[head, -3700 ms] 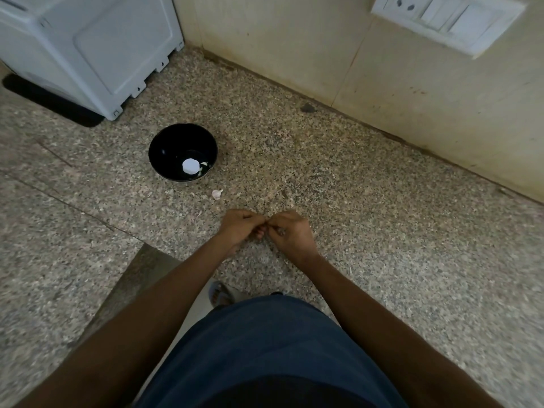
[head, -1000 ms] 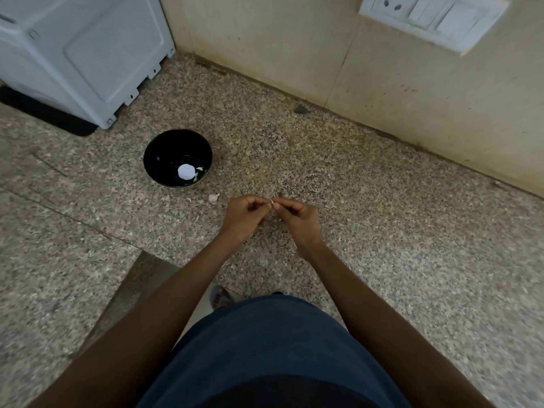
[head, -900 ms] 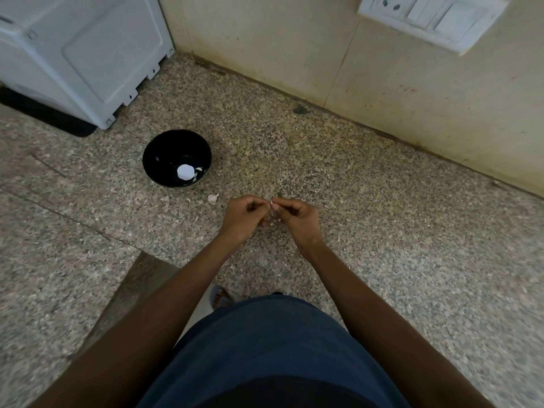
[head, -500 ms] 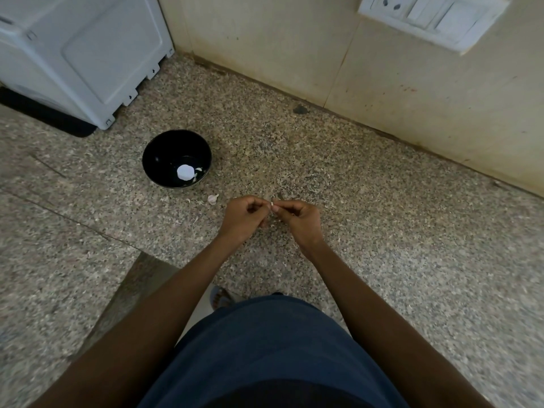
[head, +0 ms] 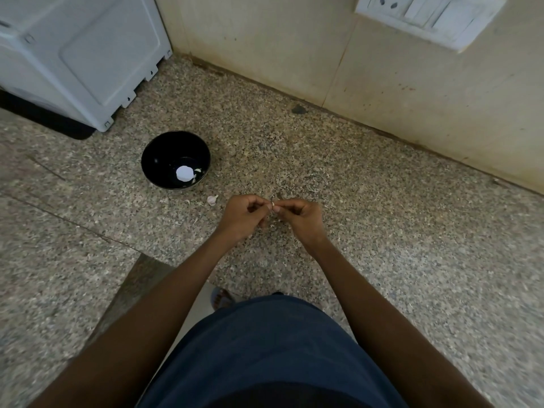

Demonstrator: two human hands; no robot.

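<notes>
My left hand (head: 243, 217) and my right hand (head: 300, 219) meet fingertip to fingertip over the speckled granite counter (head: 382, 231). Between them they pinch a small pale garlic clove (head: 273, 204), mostly hidden by the fingers. A black bowl (head: 160, 154) stands to the left and farther back, holding white peeled pieces (head: 185, 173). One unpeeled garlic clove (head: 212, 199) lies on the counter just in front of the bowl, left of my left hand.
A white appliance (head: 82, 45) stands at the back left corner. The tiled wall (head: 294, 48) runs along the back, with a switch panel (head: 429, 16) at top right. Thin garlic skins are scattered on the counter. The counter's edge and a foot (head: 222, 298) show below.
Over the last second the hands barely moved. Since 3.7 s ago they have lifted slightly and shifted toward the wall, still pinching the clove.
</notes>
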